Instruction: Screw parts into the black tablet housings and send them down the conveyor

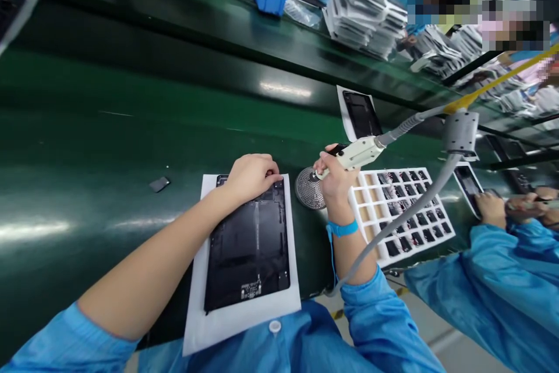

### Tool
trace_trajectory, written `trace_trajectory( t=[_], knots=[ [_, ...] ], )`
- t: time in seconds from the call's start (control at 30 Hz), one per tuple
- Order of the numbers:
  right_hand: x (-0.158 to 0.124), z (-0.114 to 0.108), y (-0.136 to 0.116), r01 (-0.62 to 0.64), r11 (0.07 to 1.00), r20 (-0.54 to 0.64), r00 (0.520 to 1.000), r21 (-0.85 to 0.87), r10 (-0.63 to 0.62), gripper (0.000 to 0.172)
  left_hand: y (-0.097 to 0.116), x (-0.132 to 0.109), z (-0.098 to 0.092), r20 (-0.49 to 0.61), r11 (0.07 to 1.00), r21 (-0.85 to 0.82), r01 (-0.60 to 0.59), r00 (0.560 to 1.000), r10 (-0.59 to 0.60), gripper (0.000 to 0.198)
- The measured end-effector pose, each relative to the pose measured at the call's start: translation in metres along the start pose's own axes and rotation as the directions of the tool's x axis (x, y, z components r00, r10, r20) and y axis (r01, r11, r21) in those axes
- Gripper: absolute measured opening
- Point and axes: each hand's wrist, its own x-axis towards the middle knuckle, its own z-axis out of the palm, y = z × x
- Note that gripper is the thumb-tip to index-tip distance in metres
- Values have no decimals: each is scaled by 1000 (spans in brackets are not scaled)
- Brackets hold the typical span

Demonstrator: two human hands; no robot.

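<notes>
My left hand (251, 178) lies curled over the top edge of a black tablet (247, 245), which sits face down on a white foam sheet (196, 280). My right hand (336, 178) is shut around a cream electric screwdriver (353, 155). Its bit points down at the rim of a round perforated metal screw tray (308, 188), close to it or touching; I cannot tell which. A blue wrist strap (343, 228) circles my right wrist. A grey cable (406, 125) runs from the screwdriver's back end up and to the right.
A white tray (399, 213) of small black parts lies right of my right hand. A co-worker's hands (493, 210) work at the right beside another tablet. Another tablet (360, 114) lies ahead on the green conveyor belt (109, 134), and stacked packaging (362, 12) stands beyond.
</notes>
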Motion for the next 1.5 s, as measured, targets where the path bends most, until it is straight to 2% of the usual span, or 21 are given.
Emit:
trace_trajectory(
  t=[0.23, 0.4, 0.5, 0.57, 0.77, 0.9, 1.07, 1.27, 1.4, 1.5],
  knots=[
    [-1, 2, 3, -16, 999, -19, 1000, -41, 16, 22, -1, 0, 0, -9, 1000, 0, -12, 1000, 12, 16],
    [-5, 5, -10, 24, 999, -10, 1000, -22, -24, 20, -3, 1, 1, -10, 998, -53, -17, 1000, 17, 14],
    [-13, 15, -22, 93, 995, 7, 996, 31, -93, 19, -2, 2, 0, -3, 996, -82, -24, 1000, 24, 11],
    [-20, 26, -25, 87, 995, 46, 995, 55, -89, 19, -2, 3, 1, -2, 996, -80, -32, 999, 32, 11],
    [-38, 58, -4, -47, 998, 163, 986, 51, 39, 21, -1, 5, 2, 4, 999, -10, -52, 999, 52, 11],
    [-40, 60, 5, -58, 998, 181, 982, 39, 50, 22, 4, 4, -1, 21, 999, 19, -40, 999, 40, 13],
    [-40, 62, 3, -82, 996, 191, 979, 32, 75, 22, 5, 5, -1, 46, 999, 30, -11, 999, 10, 16],
    [-47, 68, 7, -116, 993, 155, 981, -32, 119, 31, -3, 7, 0, 54, 1000, -14, 1, 999, 0, 17],
    [-47, 71, 20, -134, 989, 252, 956, -67, 147, 30, -20, 10, -1, 14, 995, -93, -41, 999, 42, 19],
    [-42, 76, 21, -134, 986, 248, 956, -96, 154, 31, -28, 17, -2, -12, 990, -116, -80, 997, 79, 18]
  ],
)
